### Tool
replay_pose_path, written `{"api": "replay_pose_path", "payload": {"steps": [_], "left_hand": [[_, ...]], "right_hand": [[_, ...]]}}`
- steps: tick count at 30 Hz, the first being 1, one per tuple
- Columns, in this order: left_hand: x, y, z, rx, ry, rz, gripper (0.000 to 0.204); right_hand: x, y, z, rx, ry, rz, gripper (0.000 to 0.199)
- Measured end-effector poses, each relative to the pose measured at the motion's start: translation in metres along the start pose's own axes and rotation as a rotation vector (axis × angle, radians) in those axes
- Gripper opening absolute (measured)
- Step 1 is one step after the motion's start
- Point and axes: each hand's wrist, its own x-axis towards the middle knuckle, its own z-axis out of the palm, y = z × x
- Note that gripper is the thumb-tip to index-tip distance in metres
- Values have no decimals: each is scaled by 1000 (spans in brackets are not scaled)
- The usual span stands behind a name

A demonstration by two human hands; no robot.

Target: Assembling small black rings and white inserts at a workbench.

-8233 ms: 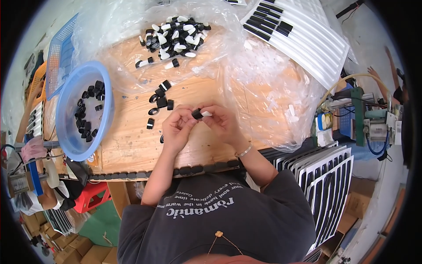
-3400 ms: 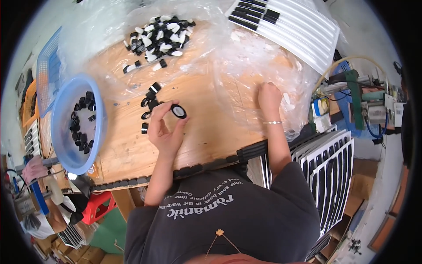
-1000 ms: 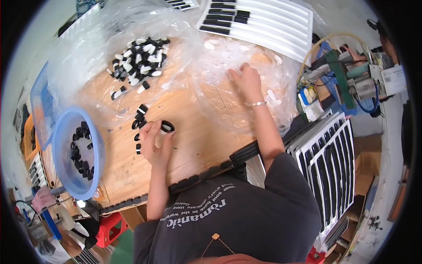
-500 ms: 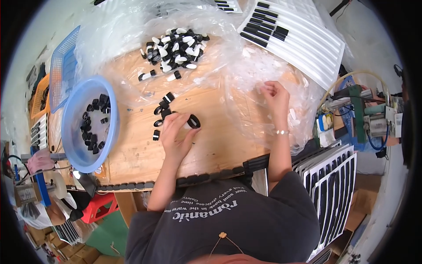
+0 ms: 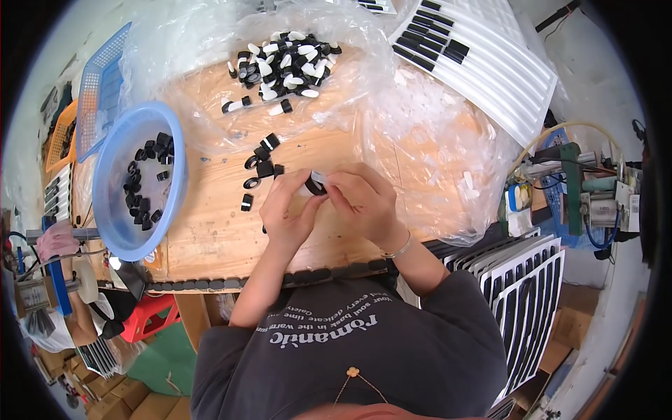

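Over the table my left hand (image 5: pixel 285 210) pinches a small black oval ring (image 5: pixel 316 187) between thumb and fingers, its opening facing right. My right hand (image 5: pixel 367 203) meets it from the right, closed, with fingertips at the ring. A thin pale, shiny piece (image 5: pixel 318 176) shows at the ring's upper edge between both hands; my right fingers partly hide it. Left of my hands lie several loose black ring-like parts (image 5: pixel 264 169) on the wooden table (image 5: pixel 210 231).
A heap of black and white parts (image 5: pixel 287 66) lies at the far middle on plastic sheeting. At the left stands a blue basin (image 5: pixel 178 175) with black parts. A white ribbed tray (image 5: pixel 490 77) holding black strips is far right. Clear plastic with pale bits (image 5: pixel 427 105) covers the right side.
My right hand has come left from the plastic sheeting to the ring in my left hand. A pale piece now shows at the ring. The view has shifted slightly.
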Motion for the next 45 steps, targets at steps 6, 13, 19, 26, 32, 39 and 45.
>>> {"api": "replay_pose_path", "payload": {"steps": [6, 13, 19, 26, 32, 39, 45], "left_hand": [[6, 4, 0, 144, 67, 131, 43], [7, 8, 1, 132, 53, 163, 42], [3, 4, 1, 131, 76, 123, 43], [1, 0, -2, 92, 54, 247, 42], [3, -5, -6, 68, -31, 291, 43], [3, -16, -12, 194, -141, 338, 48], [-21, -11, -18, 158, -190, 57, 37]], "right_hand": [[-1, -6, -2, -3, -35, 1, 19], [-8, -3, 4, 162, -62, 252, 15], [-13, -8, 9, 140, -28, 182, 6], [-16, 14, 5, 1040, -150, 963, 13], [-10, 13, 6, 1120, -270, 1145, 16], [-19, 23, 13, 1054, -344, 1203, 28], [-33, 24, 4, 430, -469, 767, 25]]}}
